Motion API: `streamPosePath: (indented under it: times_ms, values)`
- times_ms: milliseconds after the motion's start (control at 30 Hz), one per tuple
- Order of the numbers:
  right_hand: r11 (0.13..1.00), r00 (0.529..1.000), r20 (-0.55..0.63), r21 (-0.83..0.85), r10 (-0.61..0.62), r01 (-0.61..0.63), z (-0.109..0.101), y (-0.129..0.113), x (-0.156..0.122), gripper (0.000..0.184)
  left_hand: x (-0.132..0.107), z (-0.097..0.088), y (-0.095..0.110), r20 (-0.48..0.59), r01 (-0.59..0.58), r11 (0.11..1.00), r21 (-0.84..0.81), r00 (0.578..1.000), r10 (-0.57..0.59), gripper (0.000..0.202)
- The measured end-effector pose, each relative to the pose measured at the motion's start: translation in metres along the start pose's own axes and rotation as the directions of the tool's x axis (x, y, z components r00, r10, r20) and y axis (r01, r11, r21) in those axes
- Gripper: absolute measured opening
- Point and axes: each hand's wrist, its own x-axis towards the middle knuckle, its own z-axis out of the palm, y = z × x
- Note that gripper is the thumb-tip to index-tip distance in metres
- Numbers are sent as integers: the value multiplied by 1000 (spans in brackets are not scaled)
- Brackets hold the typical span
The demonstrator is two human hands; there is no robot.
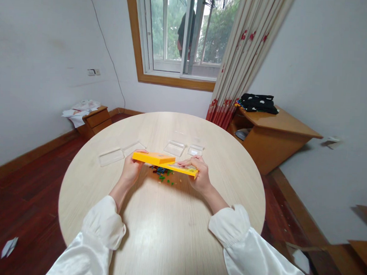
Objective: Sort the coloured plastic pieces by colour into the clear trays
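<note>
Above the middle of the round table point(164, 234), I hold a flat yellow box point(154, 158) with both hands. Its left part is thicker, and a thinner yellow section point(185, 169) with print on it reaches to the right; whether they are joined is unclear. My left hand point(129, 169) is closed on the left end, its fingertips partly hidden. My right hand point(200, 175) grips the right end, with fingers lying over the top. Beneath the box, small green, blue and dark bricks point(161, 177) lie loose on the tabletop, partly covered by it.
Clear plastic trays lie beyond my hands: one tray point(111, 157) at left, another tray point(134, 148) beside it, a third tray point(174, 148), and a smaller one point(196, 150). A wooden cabinet point(277, 133) with black cloth point(258, 103) stands right; a small drawer unit point(97, 120) stands left.
</note>
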Motion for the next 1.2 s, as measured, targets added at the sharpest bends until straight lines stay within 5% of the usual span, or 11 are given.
streamPosePath:
  times_ms: [433, 800, 967, 1200]
  values:
    - [977, 950, -241, -25, 200, -212, -1, 0, 1, 12, -10, 10, 6, 100, 55, 998, 9, 993, -55, 37]
    - [911, 809, -418, 177, 413, -373, -5, -1, 13, 26, -15, 13, 8, 162, 164, 986, -14, 974, -159, 42]
    - [823, 759, -363, 414, 541, -389, -2, 11, 14, 31, -20, 16, 8, 236, 247, 967, -54, 945, -228, 40]
    - [761, 754, -264, 476, 602, -440, 3, 13, 10, 35, -24, 21, 6, 300, 359, 930, -78, 898, -321, 40]
